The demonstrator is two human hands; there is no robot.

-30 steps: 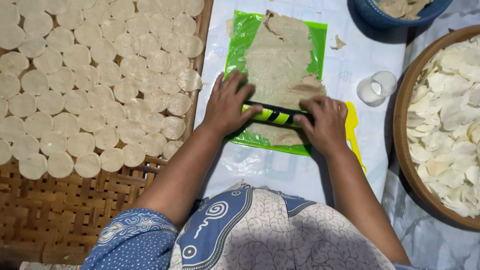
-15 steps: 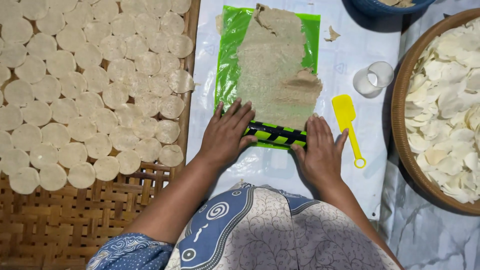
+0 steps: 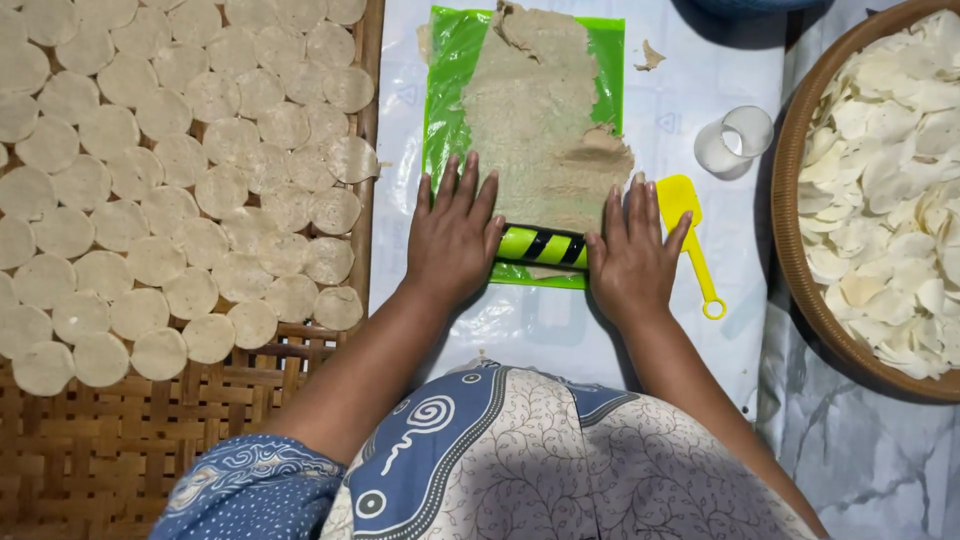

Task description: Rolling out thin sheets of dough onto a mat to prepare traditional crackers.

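Both arms reach forward, palms down. The left hand (image 3: 455, 235) and right hand (image 3: 632, 255) lie flat, fingers spread wide, pressing the striped green roller (image 3: 543, 246) onto the dough sheet (image 3: 540, 120) at the near edge of the green mat (image 3: 447, 70).

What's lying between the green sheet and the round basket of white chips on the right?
In the head view, a yellow scraper and a small clear cup lie between the green sheet and the basket.

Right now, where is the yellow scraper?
In the head view, the yellow scraper lies on the white sheet, just right of the right hand, below the clear cup.
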